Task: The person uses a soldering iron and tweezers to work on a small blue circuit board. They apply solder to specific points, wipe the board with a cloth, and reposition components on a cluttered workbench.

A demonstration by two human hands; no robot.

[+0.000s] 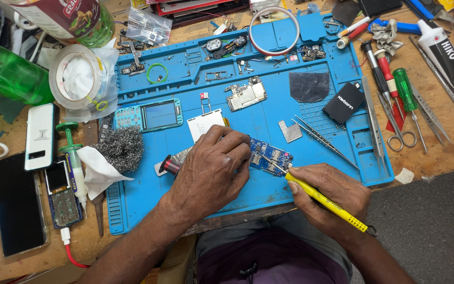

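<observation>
Head view: left hand (212, 167) curled, fingers pressed down on the small blue circuit board (270, 156), which lies near the front edge of the blue mat (269, 121) on the bench (442, 152). Right hand (328, 195) pinches a yellow soldering iron (326, 202), tip touching the board. Tweezers (322, 141) lie just beside.

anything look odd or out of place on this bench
Nothing looks spilled or broken by accident. The left hand steadies a small blue circuit board on the blue mat while the right hand holds a yellow tool to it. Loose phone parts and screwdrivers lie scattered but flat.
</observation>
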